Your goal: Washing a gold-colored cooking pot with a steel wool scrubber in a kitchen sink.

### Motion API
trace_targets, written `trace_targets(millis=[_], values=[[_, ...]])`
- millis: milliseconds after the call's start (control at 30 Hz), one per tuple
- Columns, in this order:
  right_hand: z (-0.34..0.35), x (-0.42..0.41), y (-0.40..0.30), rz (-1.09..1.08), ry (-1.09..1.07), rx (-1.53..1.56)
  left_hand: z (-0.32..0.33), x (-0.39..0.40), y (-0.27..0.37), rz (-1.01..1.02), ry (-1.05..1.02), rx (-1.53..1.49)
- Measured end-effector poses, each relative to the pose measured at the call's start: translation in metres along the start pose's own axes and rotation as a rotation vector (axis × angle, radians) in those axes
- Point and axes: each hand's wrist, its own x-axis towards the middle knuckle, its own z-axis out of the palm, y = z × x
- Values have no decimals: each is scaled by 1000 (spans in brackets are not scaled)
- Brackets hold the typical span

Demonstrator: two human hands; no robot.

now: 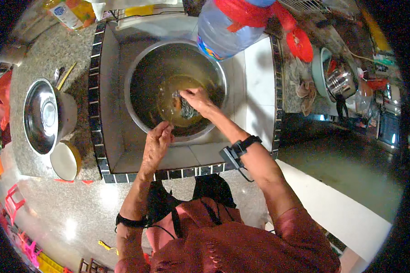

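Note:
A large round metal basin (135, 116) holding brownish water sits in a tiled sink (116, 143). Over the middle of the basin, my right hand (196, 99) has its fingers bent beside a dark, mesh-like scrubber or similar object (188, 110); whether the fingers grip it is unclear. Something orange-brown shows in the water next to it. At the basin's near rim is my left hand (159, 138), its fingers curled together; whether it holds anything small cannot be told. A big clear plastic bottle (229, 37) with a red top part overhangs the basin's far right edge.
On the left counter stand a tilted metal bowl (41, 116), a yellow-and-white bowl (64, 162) and chopsticks (67, 75). An orange-filled bottle (68, 15) lies at the back left. The right counter holds a cloth (305, 94) and a green basin (318, 73) with a metal pot (341, 83).

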Motion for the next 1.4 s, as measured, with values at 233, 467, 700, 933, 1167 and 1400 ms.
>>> trace_targets(millis=[233, 467, 700, 933, 1167, 1400], values=[[7, -10, -10, -101, 57, -31, -12, 6, 7, -59, -42, -113], [-8, -24, -36, -85, 289, -2, -15, 6, 12, -32, -45, -32], [12, -25, -67, -464, -85, -278, -5, -5, 4, 53, -20, -141], [2, -22, -52, 212, -307, 412, -13, -11, 13, 52, -145, -121], [14, -8, 27, 407, -56, -251, -62, -41, 42, -15, -152, -75], [0, -18, 27, 214, -268, -367, -148, -75, 118, 373, 441, 493]])
